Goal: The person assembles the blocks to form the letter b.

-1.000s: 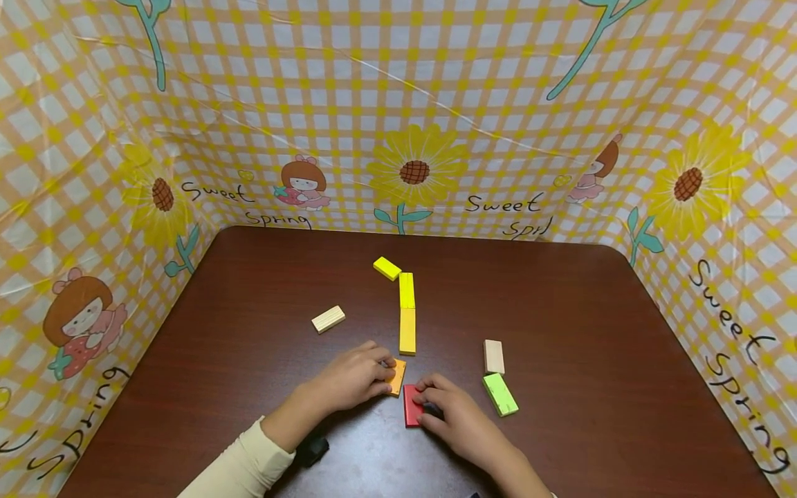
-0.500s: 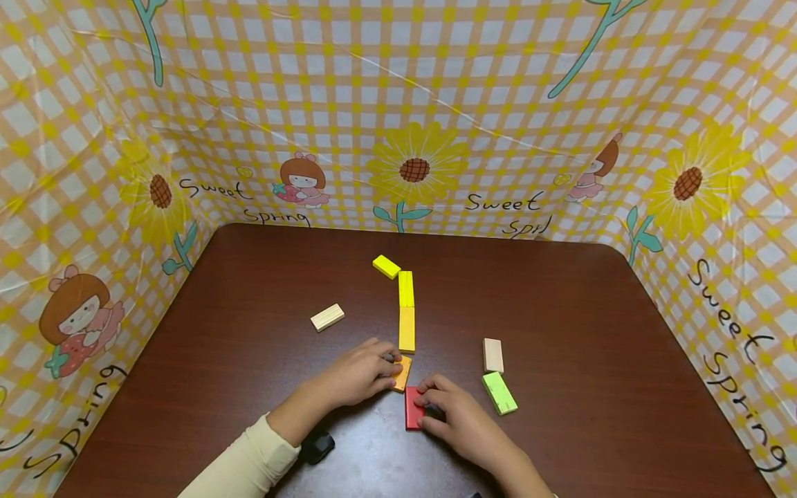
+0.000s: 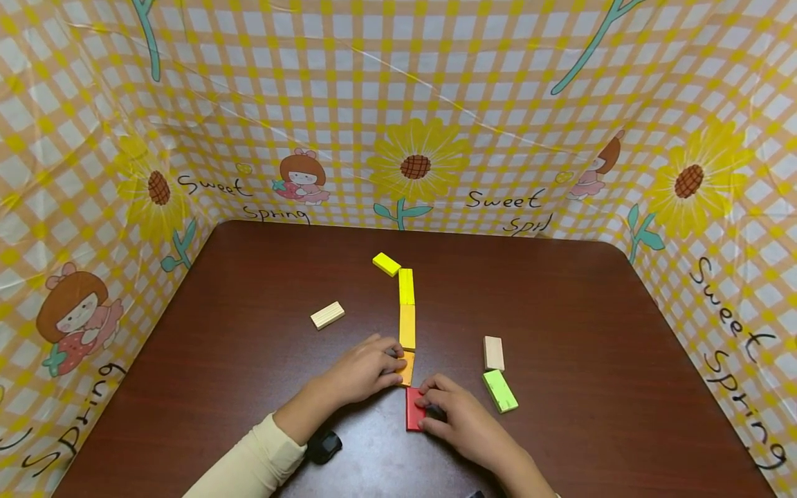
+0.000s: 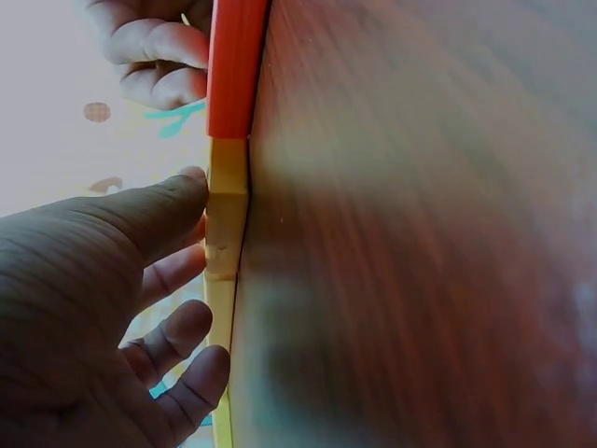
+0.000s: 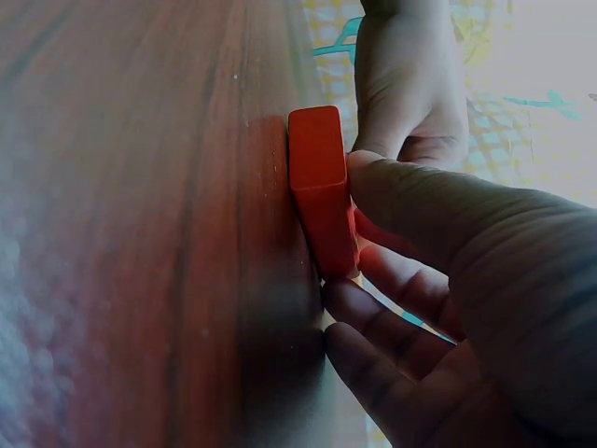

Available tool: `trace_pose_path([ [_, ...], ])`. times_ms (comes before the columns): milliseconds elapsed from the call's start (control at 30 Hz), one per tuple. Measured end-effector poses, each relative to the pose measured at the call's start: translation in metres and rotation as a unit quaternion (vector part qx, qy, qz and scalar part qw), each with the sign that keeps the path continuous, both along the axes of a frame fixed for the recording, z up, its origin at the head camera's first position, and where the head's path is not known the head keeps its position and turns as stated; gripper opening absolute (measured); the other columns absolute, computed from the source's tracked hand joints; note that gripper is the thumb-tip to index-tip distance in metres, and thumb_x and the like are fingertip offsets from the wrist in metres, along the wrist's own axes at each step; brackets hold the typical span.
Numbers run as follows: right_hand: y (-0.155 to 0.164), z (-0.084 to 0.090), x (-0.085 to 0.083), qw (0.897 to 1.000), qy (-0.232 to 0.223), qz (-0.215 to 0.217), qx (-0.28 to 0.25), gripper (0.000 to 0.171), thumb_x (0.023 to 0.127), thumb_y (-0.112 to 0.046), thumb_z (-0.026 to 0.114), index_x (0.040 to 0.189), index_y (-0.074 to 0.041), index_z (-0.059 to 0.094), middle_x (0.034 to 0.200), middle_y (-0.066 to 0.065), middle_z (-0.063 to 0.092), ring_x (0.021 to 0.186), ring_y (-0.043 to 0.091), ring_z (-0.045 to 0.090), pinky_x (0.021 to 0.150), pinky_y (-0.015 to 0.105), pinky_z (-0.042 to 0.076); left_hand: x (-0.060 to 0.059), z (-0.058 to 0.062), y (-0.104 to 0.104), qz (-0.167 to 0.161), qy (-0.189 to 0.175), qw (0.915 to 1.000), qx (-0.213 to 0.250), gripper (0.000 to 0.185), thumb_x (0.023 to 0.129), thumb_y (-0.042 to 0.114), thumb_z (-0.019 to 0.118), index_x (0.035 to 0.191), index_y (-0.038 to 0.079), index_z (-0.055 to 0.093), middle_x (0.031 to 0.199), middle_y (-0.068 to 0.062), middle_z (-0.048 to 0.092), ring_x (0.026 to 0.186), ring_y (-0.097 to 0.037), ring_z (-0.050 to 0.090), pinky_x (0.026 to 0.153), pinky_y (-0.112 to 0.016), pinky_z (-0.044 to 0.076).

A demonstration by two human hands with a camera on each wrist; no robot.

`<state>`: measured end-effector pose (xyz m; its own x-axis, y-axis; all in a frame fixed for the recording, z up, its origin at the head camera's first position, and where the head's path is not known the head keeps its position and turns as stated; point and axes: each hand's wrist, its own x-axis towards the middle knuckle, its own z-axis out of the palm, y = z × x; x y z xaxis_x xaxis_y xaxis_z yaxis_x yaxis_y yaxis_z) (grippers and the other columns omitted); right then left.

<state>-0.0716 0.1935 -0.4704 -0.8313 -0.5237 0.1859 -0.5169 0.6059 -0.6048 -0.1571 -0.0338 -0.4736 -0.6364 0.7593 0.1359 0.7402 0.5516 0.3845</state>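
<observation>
My left hand [image 3: 373,366] pinches an orange block [image 3: 407,369] lying flat just below a row of two yellow blocks [image 3: 407,308]. The left wrist view shows my thumb [image 4: 177,201] against the orange block's [image 4: 227,224] side, with the other fingers curled further along it. My right hand [image 3: 445,411] grips a red block [image 3: 412,413] lying flat right below the orange one. In the right wrist view my thumb [image 5: 401,201] and fingers [image 5: 373,327] hold the red block [image 5: 322,187] on the brown table [image 5: 140,233].
A third yellow block [image 3: 386,263] lies tilted at the row's far end. Two plain wood blocks [image 3: 327,315] [image 3: 494,353] and a green block [image 3: 500,391] lie loose on either side. Checkered flower-print walls [image 3: 398,104] close the table on three sides.
My left hand has pushed the orange block up and right, turning it from tilted to in line with the yellow row. The red block and right hand barely moved.
</observation>
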Motion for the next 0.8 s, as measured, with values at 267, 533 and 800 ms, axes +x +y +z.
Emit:
trace_pose_path([
  [267,-0.006,-0.002,-0.001,1.000,0.009,-0.011,0.018,0.018,0.085,-0.013,0.078,0.102,-0.011,0.072,0.114,-0.003,0.059,0.100,0.011,0.060,0.086,0.034,0.052,-0.002,-0.002,0.003,0.001,0.006,0.9999,0.011,0.029,0.094,0.028,0.070,0.119,0.013,0.075,0.120,0.003,0.061,0.108,-0.017,0.054,0.090,-0.030,0.048],
  [533,-0.015,-0.002,-0.003,1.000,0.003,-0.024,0.016,0.018,0.086,-0.015,0.078,0.102,-0.010,0.072,0.114,-0.001,0.059,0.100,0.012,0.060,0.086,0.035,0.051,-0.004,-0.004,0.003,-0.002,0.021,0.9994,0.028,0.026,0.094,0.025,0.071,0.116,0.012,0.076,0.116,0.000,0.062,0.106,-0.019,0.055,0.092,-0.032,0.047],
  [800,-0.020,-0.003,-0.003,0.999,0.014,-0.036,0.017,0.019,0.084,-0.013,0.079,0.101,-0.011,0.070,0.113,0.001,0.059,0.099,0.012,0.060,0.085,0.035,0.051,-0.006,-0.003,0.005,0.002,0.023,0.9993,0.028,0.026,0.094,0.025,0.071,0.115,0.011,0.076,0.116,0.000,0.062,0.101,-0.018,0.054,0.086,-0.030,0.047],
])
